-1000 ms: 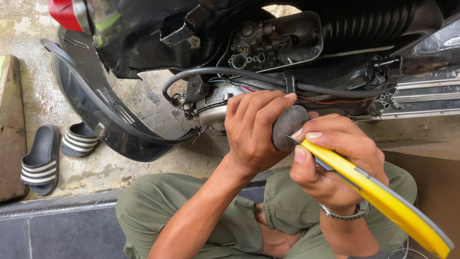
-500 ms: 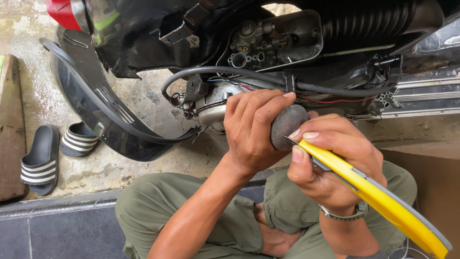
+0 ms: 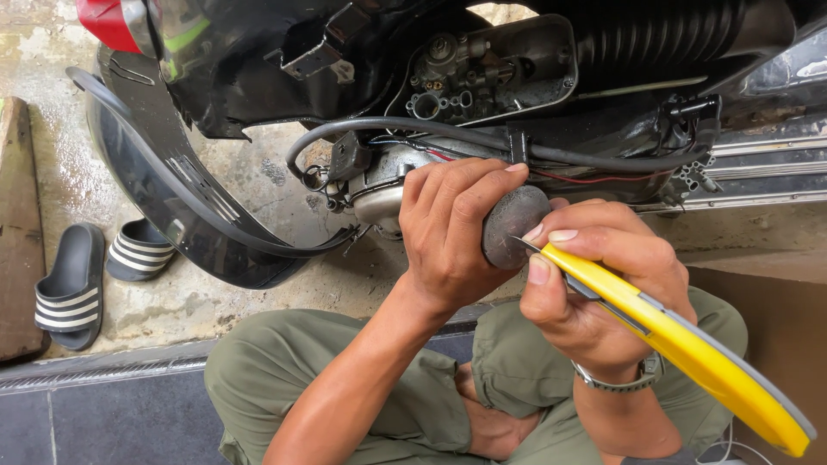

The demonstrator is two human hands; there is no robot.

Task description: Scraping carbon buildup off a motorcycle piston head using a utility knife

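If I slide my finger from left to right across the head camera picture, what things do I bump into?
Wooden plank → striped sandals → black curved fender → left hand → dark round part → right hand → yellow utility knife.

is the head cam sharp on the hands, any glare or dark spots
Head view: left hand, right hand and yellow utility knife are sharp under soft, even daylight; the round dark part shows clearly; faint sheen on the black fender; the engine bay falls into shadow; no motion blur.
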